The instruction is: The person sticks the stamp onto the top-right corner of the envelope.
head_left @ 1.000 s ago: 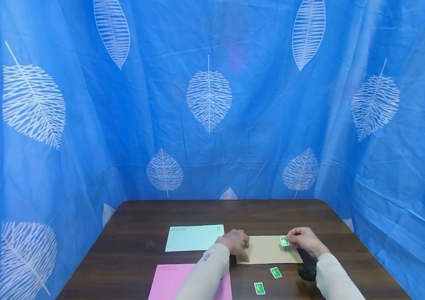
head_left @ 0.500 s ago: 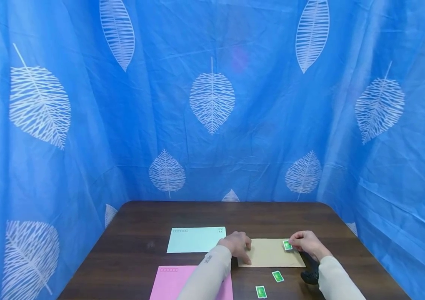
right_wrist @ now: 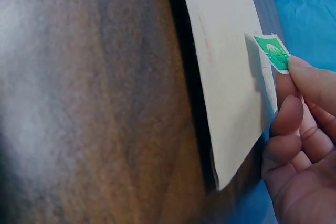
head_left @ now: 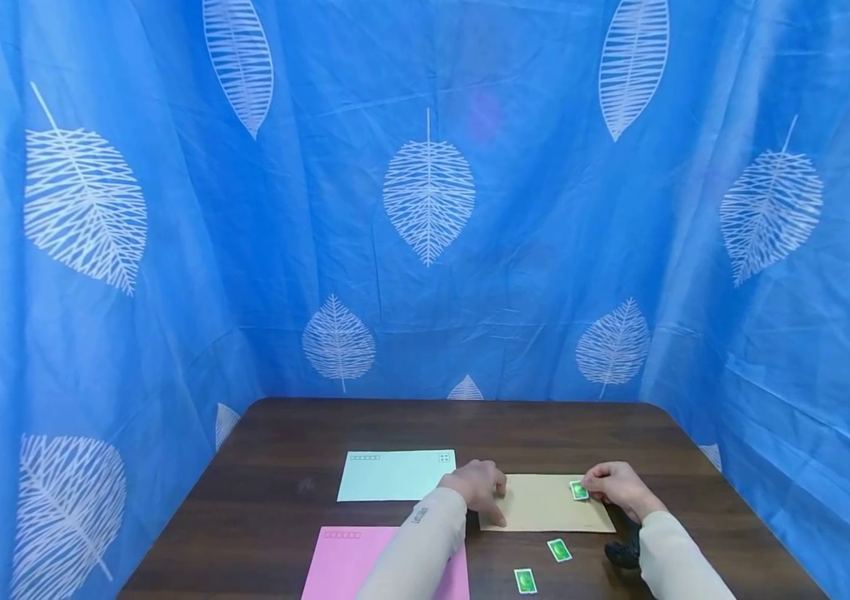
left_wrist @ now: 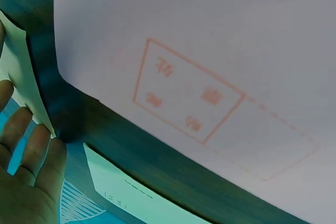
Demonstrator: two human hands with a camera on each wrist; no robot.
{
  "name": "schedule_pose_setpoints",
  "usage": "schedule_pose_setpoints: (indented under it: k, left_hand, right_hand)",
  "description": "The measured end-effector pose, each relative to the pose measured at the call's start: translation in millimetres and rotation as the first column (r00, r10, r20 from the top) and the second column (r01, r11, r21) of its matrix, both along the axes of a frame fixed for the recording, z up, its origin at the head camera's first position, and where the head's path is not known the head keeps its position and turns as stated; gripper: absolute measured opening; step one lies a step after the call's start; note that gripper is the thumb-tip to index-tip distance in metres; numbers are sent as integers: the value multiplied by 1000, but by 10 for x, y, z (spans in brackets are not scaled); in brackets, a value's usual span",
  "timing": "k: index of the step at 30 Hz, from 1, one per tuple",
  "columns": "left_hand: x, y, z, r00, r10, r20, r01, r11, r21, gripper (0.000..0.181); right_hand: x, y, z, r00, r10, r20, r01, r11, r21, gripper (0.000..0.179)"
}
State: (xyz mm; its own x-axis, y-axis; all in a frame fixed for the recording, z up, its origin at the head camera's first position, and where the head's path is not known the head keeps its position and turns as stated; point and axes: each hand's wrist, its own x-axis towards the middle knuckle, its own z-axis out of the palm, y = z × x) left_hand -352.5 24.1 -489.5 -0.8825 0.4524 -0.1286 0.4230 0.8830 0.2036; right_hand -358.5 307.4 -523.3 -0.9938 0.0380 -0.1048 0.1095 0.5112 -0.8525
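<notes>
A tan envelope [head_left: 537, 504] lies on the table between both hands. My left hand [head_left: 479, 487] rests at its left end, thumb and fingers spread; in the left wrist view those fingers [left_wrist: 50, 169] lie nearly straight along the paper edge. With thumb and fingertip, my right hand [head_left: 620, 487] pinches a green postage stamp [right_wrist: 273, 53] by one edge. The stamp overlaps the envelope's upper right corner in the head view. A pale paper flap [right_wrist: 262, 72] stands up just below the stamp in the right wrist view.
Two loose green stamps, one nearer the envelope [head_left: 559, 550] and one farther forward [head_left: 526, 581], lie on the table. A mint envelope [head_left: 395, 475] is at back left. The pink envelope [head_left: 350, 554] lies partly under the left sleeve. A black object [head_left: 622, 554] sits below the right wrist.
The pinched stamp has moved slightly right and down over the envelope's corner. My left hand stays at the envelope's left end. The whole head view has shifted a little.
</notes>
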Motion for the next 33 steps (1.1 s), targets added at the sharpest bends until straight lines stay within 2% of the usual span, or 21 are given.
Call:
schedule_pose_setpoints:
  k: [8,16,33]
  left_hand:
    - [10,3,4,1000,-8,-1,8,1000,-5,36]
    - [-28,18,-25,1000,-9,-11,9,1000,-17,36]
    - [1,16,-33,1000,22,-7,-22,1000,-12,34]
  right_hand:
    - [-39,-1,-6,1000,4,15,-4,999,40,8]
    - [-75,-33,-11,1000,11,-4,-10,998,68,10]
    - [-136,-80,-60,998,3,-66,7,988,156,9]
